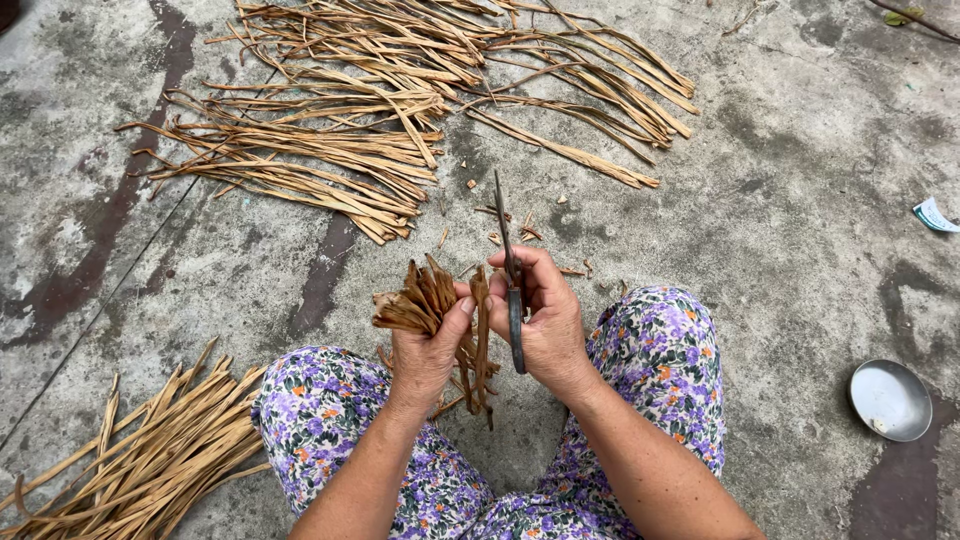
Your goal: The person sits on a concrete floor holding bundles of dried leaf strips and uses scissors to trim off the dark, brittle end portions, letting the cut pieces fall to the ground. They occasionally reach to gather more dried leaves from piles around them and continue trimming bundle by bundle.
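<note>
My left hand (425, 355) grips a bundle of dried brown plant strips (425, 298), their cut ends fanning up and to the left. My right hand (545, 315) holds a pair of scissors (508, 270) upright, blades pointing away from me, just right of the bundle. One strip (482, 345) hangs down between my hands. Both hands are over the gap between my knees, which are in purple flowered trousers (660, 350).
A large spread of long dried strips (400, 100) lies on the concrete floor ahead. Another pile of strips (150, 450) lies at lower left. Small cut scraps (520, 232) dot the floor near the scissors. A round metal dish (890, 400) sits at right, a paper scrap (935, 215) beyond it.
</note>
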